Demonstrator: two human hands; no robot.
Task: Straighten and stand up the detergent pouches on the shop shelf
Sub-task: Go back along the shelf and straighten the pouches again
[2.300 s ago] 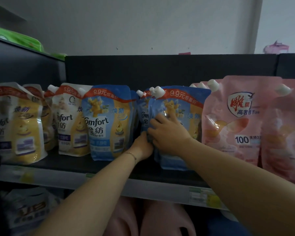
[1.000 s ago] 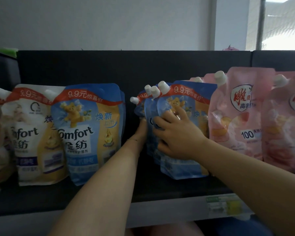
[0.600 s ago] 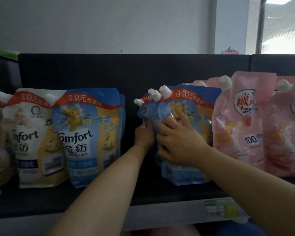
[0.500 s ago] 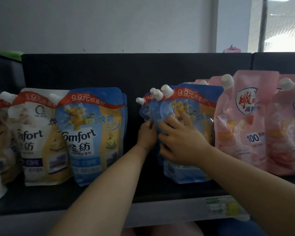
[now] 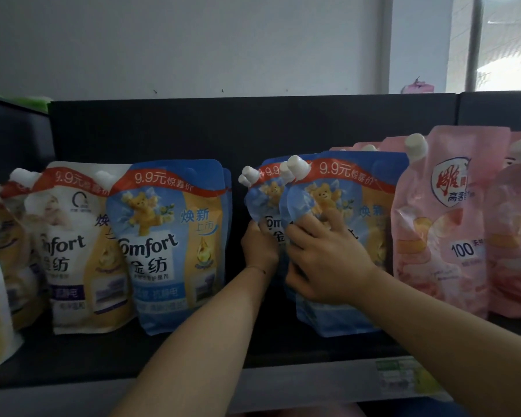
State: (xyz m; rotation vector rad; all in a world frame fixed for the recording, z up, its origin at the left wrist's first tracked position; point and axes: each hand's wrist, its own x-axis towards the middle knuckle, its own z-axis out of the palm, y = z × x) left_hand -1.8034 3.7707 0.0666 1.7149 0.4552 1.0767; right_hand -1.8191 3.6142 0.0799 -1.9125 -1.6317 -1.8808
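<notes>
Both hands up on the shelf (image 5: 193, 350), side by side, nearly touching, each clamped on a pouch in the blue cluster.

Right hand (image 5: 328, 260): bent fingers (image 5: 334, 218) laid over the face of the front blue pouch (image 5: 352, 188), thumb down at its left edge. Pouch held roughly upright, white cap at top left, bottom on the shelf just below the wrist.

Left hand (image 5: 259, 248): curled round the left edge of the rear blue pouches (image 5: 266, 194), fingertips hidden behind them. Thin bracelet (image 5: 254, 268) on that wrist. Rear pouches packed tight behind the front one, tops leaning left, caps poking out above the left hand. Exact count unclear.

Left of the left hand, across a bare gap: lone blue pouch (image 5: 169, 245), upright, facing out. Further left, touching it: white-and-yellow pouch (image 5: 73, 251), upright, with more yellow ones beyond, blurred at the frame edge.

Right of the right hand: pink pouch (image 5: 442, 230) just beside the front blue one, upright, with another pink one past it, cut by the frame.

Behind everything: dark back panel (image 5: 193, 130). Under the right forearm: price label (image 5: 403, 377) on the shelf's front lip.
</notes>
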